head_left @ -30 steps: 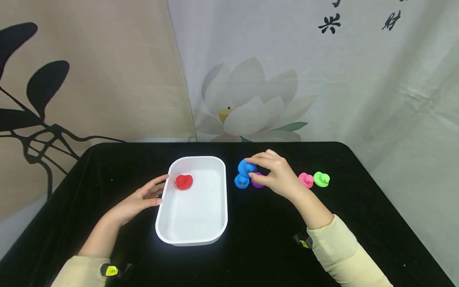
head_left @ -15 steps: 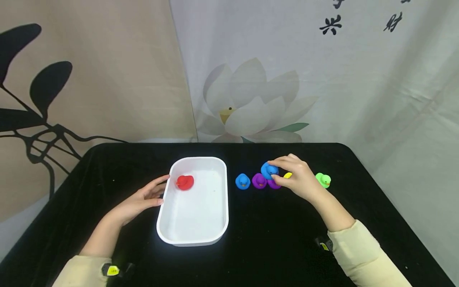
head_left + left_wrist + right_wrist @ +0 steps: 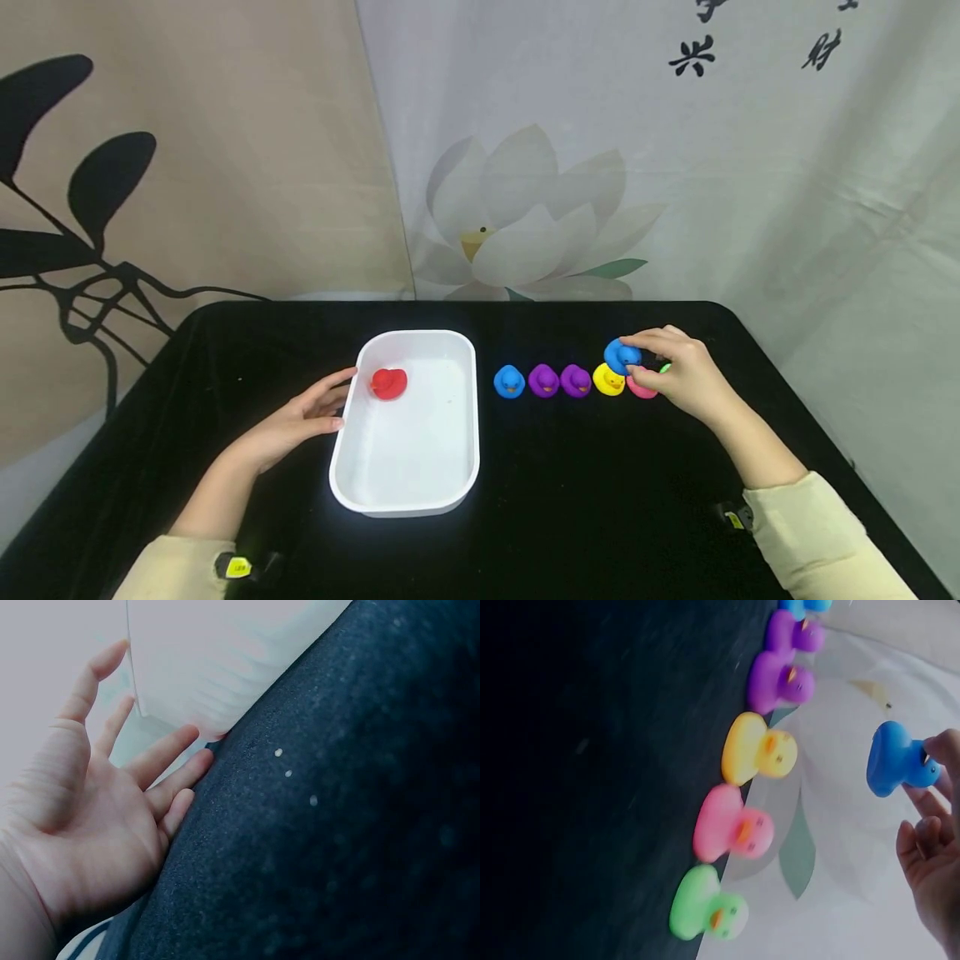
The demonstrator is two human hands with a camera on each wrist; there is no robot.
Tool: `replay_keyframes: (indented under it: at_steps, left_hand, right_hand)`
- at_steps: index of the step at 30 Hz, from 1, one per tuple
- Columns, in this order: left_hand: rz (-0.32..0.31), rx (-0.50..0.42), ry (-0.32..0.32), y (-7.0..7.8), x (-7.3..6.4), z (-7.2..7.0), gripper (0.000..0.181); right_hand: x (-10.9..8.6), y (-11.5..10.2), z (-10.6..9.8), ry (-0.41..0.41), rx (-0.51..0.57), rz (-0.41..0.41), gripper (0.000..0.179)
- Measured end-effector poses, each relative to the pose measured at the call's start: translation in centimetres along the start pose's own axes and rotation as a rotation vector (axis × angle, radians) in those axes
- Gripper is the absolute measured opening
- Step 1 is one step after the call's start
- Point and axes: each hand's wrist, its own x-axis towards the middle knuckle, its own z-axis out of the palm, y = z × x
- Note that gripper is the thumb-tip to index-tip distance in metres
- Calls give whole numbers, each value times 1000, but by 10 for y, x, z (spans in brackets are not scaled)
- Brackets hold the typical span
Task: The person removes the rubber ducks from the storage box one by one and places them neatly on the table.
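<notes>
My right hand pinches a blue rubber duck between thumb and fingers. In the head view the duck overlaps the yellow rubber duck and the pink one; the right wrist view shows it raised off the row. Partly hidden behind the hand is a green duck. At the left side of a white tray, my left hand has its fingers spread, with fingertips right at the rim. Inside the tray, near its upper left, lies a red duck.
Left of the yellow duck, the row continues with two purple ducks and another blue duck, just right of the tray. Black cloth covers the table. Behind its far edge hangs a printed curtain.
My right hand has carried the blue duck rightward along the row, from above the leftmost ducks to above the yellow and pink ones. The left hand has stayed by the tray.
</notes>
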Motion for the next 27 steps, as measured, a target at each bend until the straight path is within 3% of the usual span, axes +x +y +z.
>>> replay_keyframes:
  at_steps: [27]
  left_hand:
    - [4, -8, -7, -1, 1, 0, 71]
  right_hand:
    - [-33, 48, -45, -14, -60, 250, 29]
